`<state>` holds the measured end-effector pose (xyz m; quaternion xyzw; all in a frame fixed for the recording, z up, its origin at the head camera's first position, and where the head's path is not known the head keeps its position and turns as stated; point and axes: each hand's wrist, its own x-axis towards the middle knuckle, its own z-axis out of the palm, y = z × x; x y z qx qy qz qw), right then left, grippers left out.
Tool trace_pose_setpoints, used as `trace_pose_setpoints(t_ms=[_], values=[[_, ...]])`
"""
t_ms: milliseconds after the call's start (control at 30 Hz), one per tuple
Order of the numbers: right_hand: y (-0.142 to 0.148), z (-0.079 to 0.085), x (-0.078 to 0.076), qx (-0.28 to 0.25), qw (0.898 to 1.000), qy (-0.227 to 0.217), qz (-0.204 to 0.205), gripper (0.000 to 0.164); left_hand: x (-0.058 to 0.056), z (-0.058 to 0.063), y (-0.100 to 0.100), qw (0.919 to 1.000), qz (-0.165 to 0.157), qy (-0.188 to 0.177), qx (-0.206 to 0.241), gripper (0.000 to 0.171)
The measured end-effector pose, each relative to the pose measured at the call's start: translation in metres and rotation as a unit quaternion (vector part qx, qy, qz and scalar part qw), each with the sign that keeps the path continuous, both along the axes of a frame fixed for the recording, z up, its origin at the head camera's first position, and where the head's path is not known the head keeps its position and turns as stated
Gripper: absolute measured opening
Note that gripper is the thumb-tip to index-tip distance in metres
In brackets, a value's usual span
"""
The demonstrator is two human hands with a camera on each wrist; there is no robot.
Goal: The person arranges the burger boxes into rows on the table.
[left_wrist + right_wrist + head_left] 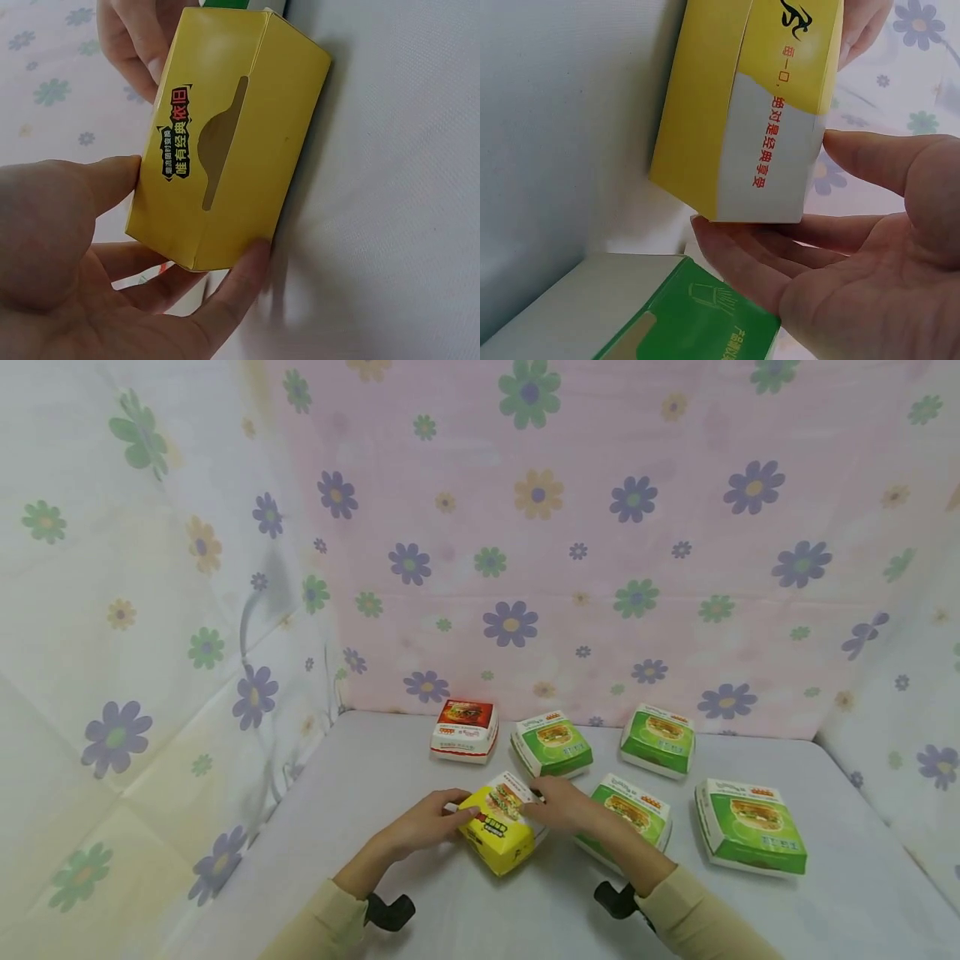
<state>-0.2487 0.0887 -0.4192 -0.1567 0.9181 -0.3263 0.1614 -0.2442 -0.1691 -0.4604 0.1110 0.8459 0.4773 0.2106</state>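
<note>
Both hands hold a yellow and white burger box with a burger picture on its top, near the middle of the table. My left hand grips its left side, thumb on the upper edge and fingers along the side and lower edge. On the opposite side, my right hand grips it in the same way, as the right wrist view shows. The box's yellow side, with a slot-shaped tab, faces the left wrist camera. A green burger box lies partly behind my right forearm. Whether the yellow box touches the table is unclear.
A red and white burger box stands at the back left. More green boxes stand at the back middle, back right and far right. Flowered cloth hangs behind the white table and at its sides.
</note>
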Motion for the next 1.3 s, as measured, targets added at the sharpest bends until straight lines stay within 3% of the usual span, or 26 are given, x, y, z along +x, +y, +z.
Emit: trace_pose_setpoints(t_ms=[200,400,700,933,1133,1300], values=[[0.000,0.001,0.002,0.013,1.000,-0.005,-0.005,0.035,-0.008,0.002,-0.002,0.9993,0.014,0.032,-0.017,0.055],[-0.001,0.005,0.006,0.007,1.000,-0.017,0.009,0.028,-0.014,0.003,-0.002,0.9987,0.024,0.040,-0.022,0.052],[0.005,0.014,-0.002,0.031,0.999,0.017,-0.004,0.049,0.002,0.011,-0.008,0.9969,0.060,0.022,-0.046,0.087],[-0.005,0.013,-0.010,0.009,1.000,0.013,-0.011,0.062,0.013,0.011,-0.006,0.9966,0.037,0.004,-0.073,0.095],[-0.009,0.002,-0.012,-0.019,1.000,-0.003,-0.022,0.060,0.018,0.003,-0.001,0.9984,0.022,0.001,-0.052,0.094],[-0.007,-0.003,-0.014,-0.017,1.000,-0.007,-0.009,0.049,0.018,0.004,-0.002,0.9989,0.005,0.002,-0.046,0.084]])
